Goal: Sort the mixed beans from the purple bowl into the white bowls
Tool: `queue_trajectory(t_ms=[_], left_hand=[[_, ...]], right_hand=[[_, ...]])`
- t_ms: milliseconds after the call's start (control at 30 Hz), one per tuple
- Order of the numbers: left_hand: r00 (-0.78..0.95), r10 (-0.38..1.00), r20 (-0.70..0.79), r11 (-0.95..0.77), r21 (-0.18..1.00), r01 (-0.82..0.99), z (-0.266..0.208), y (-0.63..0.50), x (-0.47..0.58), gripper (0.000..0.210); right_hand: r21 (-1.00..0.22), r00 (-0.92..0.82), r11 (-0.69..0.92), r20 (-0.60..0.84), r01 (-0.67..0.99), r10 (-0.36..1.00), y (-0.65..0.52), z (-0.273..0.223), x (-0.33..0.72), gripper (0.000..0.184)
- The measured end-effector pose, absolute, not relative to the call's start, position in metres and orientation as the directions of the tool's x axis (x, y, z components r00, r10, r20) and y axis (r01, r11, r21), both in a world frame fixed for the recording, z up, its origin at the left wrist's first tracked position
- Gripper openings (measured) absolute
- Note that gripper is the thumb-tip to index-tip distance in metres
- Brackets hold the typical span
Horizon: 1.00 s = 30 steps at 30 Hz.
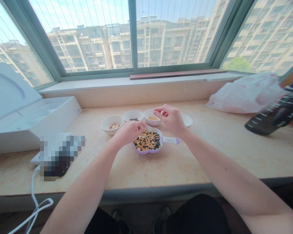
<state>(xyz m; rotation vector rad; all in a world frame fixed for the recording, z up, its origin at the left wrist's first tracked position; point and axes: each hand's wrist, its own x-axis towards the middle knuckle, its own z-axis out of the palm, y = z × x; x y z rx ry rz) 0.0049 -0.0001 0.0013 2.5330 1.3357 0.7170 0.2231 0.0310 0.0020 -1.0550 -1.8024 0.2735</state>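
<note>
A purple-rimmed bowl (148,151) with a short handle holds mixed yellow, black and pale beans (147,140). My left hand (128,132) is over its upper left edge, fingers bent and drawn together; whatever they hold is too small to make out. Above the white bowl with yellow grains (152,119), my right hand (170,118) has its thumb and fingertips pinched close. I cannot see what is in that pinch. To the left are a white bowl with dark beans (133,119) and another white bowl with reddish and pale pieces (114,126).
A white dish (187,120) lies partly behind my right wrist. On the left stand an open white box (63,112) and a blurred-out device with a white cable (32,185). A plastic bag (246,94) and a dark bottle (266,117) are on the right.
</note>
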Motion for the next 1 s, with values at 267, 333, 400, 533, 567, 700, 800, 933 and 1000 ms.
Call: queue_trajectory(t_ms=[267, 333, 400, 533, 567, 700, 800, 933, 1000], left_hand=[[0.51, 0.819, 0.264, -0.571, 0.282, 0.771, -0.003, 0.004, 0.0, 0.02], [0.52, 0.815, 0.257, -0.576, 0.249, 0.779, -0.004, 0.005, 0.0, 0.021], [0.535, 0.809, 0.244, -0.584, 0.225, 0.78, -0.004, 0.007, -0.001, 0.024], [0.569, 0.79, 0.228, -0.607, 0.162, 0.778, -0.005, 0.009, -0.004, 0.029], [0.578, 0.785, 0.223, -0.613, 0.147, 0.776, -0.005, 0.009, -0.004, 0.03], [0.615, 0.763, 0.2, -0.641, 0.11, 0.76, -0.003, 0.007, -0.001, 0.029], [0.628, 0.753, 0.198, -0.651, 0.078, 0.755, -0.005, 0.008, 0.005, 0.029], [0.643, 0.74, 0.199, -0.66, 0.031, 0.75, -0.012, 0.01, 0.01, 0.031], [0.652, 0.734, 0.192, -0.665, 0.002, 0.747, -0.015, 0.011, 0.011, 0.032]], right_hand=[[-0.498, -0.113, 0.486, 0.606, 0.719, 0.787, 0.049, -0.01, 0.236, 0.022], [-0.48, -0.112, 0.452, 0.582, 0.752, 0.805, 0.052, -0.012, 0.238, 0.021], [-0.454, -0.126, 0.427, 0.556, 0.782, 0.822, 0.055, -0.015, 0.239, 0.02], [-0.404, -0.149, 0.395, 0.518, 0.825, 0.842, 0.059, -0.02, 0.242, 0.024], [-0.396, -0.151, 0.391, 0.516, 0.831, 0.843, 0.06, -0.021, 0.243, 0.025], [-0.374, -0.165, 0.4, 0.525, 0.837, 0.835, 0.06, -0.022, 0.243, 0.028], [-0.376, -0.172, 0.411, 0.529, 0.83, 0.831, 0.056, -0.019, 0.239, 0.024], [-0.396, -0.186, 0.436, 0.531, 0.808, 0.827, 0.051, -0.015, 0.234, 0.023], [-0.405, -0.194, 0.444, 0.525, 0.799, 0.828, 0.049, -0.014, 0.232, 0.022]])
